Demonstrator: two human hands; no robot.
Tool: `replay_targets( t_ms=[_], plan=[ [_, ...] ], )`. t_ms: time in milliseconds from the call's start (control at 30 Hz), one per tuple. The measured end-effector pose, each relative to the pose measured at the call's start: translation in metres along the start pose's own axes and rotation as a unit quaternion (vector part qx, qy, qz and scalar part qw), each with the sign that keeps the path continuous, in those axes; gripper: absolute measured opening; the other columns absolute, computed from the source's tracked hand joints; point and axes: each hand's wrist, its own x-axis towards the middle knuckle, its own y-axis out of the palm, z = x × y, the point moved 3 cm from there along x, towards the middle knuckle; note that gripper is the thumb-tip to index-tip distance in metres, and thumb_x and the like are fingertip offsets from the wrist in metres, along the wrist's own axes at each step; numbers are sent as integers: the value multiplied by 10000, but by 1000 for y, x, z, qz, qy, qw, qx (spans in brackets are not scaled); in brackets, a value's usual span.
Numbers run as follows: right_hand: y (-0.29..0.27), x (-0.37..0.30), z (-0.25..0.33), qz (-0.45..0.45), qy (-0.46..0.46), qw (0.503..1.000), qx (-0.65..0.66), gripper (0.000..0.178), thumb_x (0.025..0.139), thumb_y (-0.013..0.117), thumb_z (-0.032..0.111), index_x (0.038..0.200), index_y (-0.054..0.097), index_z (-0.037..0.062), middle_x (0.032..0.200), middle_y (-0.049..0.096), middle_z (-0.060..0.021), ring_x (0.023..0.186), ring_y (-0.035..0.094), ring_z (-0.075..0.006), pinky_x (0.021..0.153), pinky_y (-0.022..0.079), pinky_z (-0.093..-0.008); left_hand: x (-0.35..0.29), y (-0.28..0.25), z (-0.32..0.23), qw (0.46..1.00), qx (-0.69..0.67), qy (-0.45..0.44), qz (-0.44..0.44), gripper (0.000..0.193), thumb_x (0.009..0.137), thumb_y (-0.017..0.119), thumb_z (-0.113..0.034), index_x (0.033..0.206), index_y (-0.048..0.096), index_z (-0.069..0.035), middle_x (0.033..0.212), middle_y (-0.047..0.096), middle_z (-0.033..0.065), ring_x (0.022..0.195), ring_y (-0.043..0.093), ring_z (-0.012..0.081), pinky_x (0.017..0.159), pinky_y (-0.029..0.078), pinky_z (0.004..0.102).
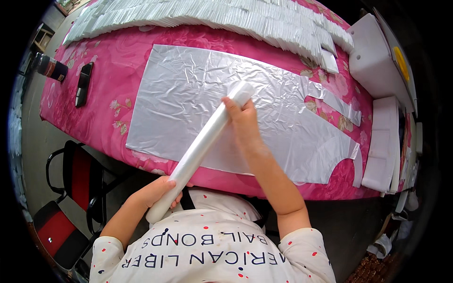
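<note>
A long roll of whitish plastic film slants across the front of my body, its far end over the table. My left hand is wrapped round its lower end, close to my shirt. Near the upper end, my right hand grips the roll with the thumb along its side. Beneath it, a silvery-white plastic bag with cut-out handles lies flat and wrinkled on the table, its handle straps pointing right.
Rows of folded white packets line the far side of the pink flowered tablecloth. A dark jar and a black phone-like object sit at left. White foam boxes stand at right. Red-and-black chairs are at lower left.
</note>
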Motion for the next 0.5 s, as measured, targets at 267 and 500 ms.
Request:
replay_targets(
  t_ms=[267, 500],
  plan=[
    [-64, 29, 49, 93, 29, 969, -229, 252, 849, 608, 280, 961, 620, 55, 848, 615, 19, 661, 493, -28, 556, 348, -159, -5, -12, 19, 999, -7, -28, 47, 660, 756, 636, -520, 1131, 530, 13, 635, 531, 32, 533, 532, 103, 515, 451, 229],
    [-50, 26, 39, 194, 69, 940, -270, 157, 833, 635, 203, 852, 636, 47, 712, 572, 38, 599, 480, -28, 537, 380, -178, -3, -14, 20, 999, 6, -29, 20, 713, 702, 694, -524, 1134, 531, 19, 660, 554, 43, 539, 547, 108, 537, 463, 243]
  ],
)
